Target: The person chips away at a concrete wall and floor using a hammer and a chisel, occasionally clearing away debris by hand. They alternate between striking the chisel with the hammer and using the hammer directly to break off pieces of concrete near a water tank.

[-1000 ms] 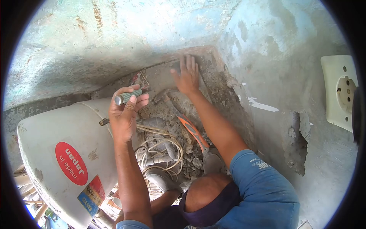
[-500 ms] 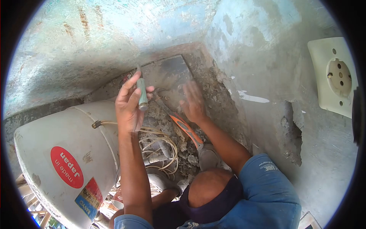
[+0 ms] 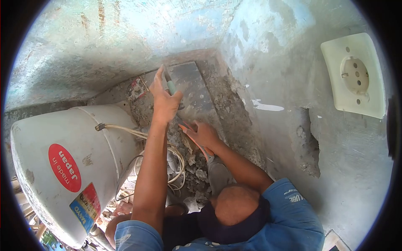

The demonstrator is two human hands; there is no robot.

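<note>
My left hand is closed around the green ribbed handle of a chisel, with one finger stretched along it. The chisel's metal shaft points up and away, over a grey slab in the corner. Lower and to the right, my right hand is wrapped round the orange and grey handle of a hammer. The hammer's head is hidden near my left wrist. Broken rubble lies below the hammer, beside a shoe.
A white water pump cover stands on the left, with a coiled cable beside it. The right wall carries a socket and a broken-out gap. A red packet lies by the back wall.
My right hand, open above the slab before, has come down and closed on the hammer's handle. My left hand has turned and moved right and slightly up with the chisel.
</note>
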